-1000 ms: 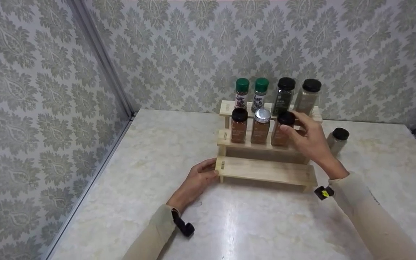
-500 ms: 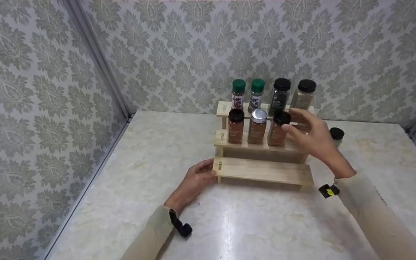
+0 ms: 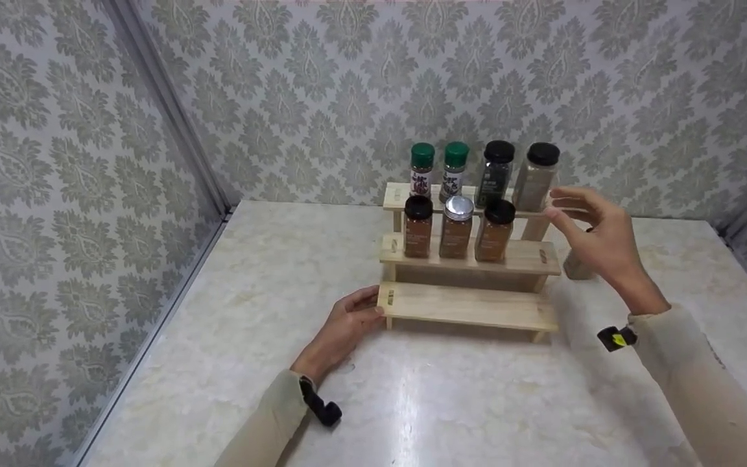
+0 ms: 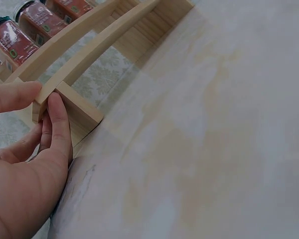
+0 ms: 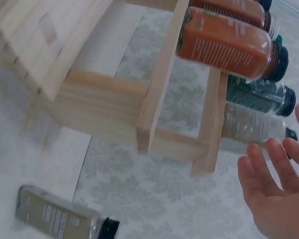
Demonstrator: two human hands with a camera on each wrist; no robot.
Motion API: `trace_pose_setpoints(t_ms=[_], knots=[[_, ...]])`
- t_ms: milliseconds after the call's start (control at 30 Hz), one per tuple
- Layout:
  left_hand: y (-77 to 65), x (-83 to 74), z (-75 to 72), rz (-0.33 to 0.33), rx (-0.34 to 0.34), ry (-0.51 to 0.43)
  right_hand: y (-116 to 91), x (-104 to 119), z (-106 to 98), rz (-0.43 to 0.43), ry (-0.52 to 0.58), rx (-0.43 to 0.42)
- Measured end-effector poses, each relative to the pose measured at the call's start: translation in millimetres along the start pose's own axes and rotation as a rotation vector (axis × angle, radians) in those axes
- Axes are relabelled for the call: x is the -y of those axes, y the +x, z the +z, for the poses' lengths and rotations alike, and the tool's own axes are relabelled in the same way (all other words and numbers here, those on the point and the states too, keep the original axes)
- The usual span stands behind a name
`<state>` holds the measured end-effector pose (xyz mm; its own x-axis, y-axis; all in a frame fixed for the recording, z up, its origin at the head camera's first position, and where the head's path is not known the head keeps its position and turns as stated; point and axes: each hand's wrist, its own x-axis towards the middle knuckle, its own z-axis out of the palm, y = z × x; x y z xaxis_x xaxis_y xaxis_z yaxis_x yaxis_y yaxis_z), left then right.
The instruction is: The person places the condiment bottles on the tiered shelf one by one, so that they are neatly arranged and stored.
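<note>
My left hand (image 3: 341, 327) pinches the left end of the lowest step of a three-step wooden spice rack (image 3: 467, 306). In the left wrist view the thumb lies on the board (image 4: 82, 57) and the fingers curl at its underside. My right hand (image 3: 607, 243) is in the air off the rack's right side, fingers spread and holding nothing. Three jars of reddish spice stand on the middle step, the rightmost jar (image 3: 494, 241) black-capped. Behind the right hand, partly hidden, a black-capped jar of pale spice (image 3: 578, 266) stands on the table.
The top step bears two green-capped bottles (image 3: 454, 172), a dark-green spice jar (image 3: 494, 178) and a pale spice jar (image 3: 537, 181). Patterned wall panels (image 3: 321, 117) rise behind and at the left of the marbled table (image 3: 270, 272).
My right hand has let go of the rightmost reddish spice jar on the middle step and moved right, off the rack. My left hand keeps its hold on the lowest step.
</note>
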<state>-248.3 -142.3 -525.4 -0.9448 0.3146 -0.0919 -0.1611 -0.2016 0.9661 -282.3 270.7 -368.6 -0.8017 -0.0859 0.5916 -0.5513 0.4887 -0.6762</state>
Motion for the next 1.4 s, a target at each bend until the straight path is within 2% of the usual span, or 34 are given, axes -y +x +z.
trace_pose_setpoints(t_ms=[200, 700, 967, 1133, 1400], knots=[[-1.4, 0.5, -0.4, 0.008, 0.016, -0.009, 2.0, -19.3, -13.7, 0.040, -0.068, -0.034], [-2.0, -0.2, 0.8, 0.019, 0.001, 0.005, -8.8, -80.0, -43.2, 0.213, -0.225, 0.016], [-0.9, 0.0, 0.5, 0.022, 0.003, -0.015, -19.8, -103.2, -47.6, 0.279, -0.249, 0.070], [-0.8, 0.4, 1.3, 0.038, 0.022, -0.030, -25.3, -115.2, -48.3, 0.313, -0.227, 0.128], [0.1, 1.2, -0.2, 0.033, 0.008, -0.016, -30.6, -129.7, -47.4, 0.370, -0.191, 0.205]])
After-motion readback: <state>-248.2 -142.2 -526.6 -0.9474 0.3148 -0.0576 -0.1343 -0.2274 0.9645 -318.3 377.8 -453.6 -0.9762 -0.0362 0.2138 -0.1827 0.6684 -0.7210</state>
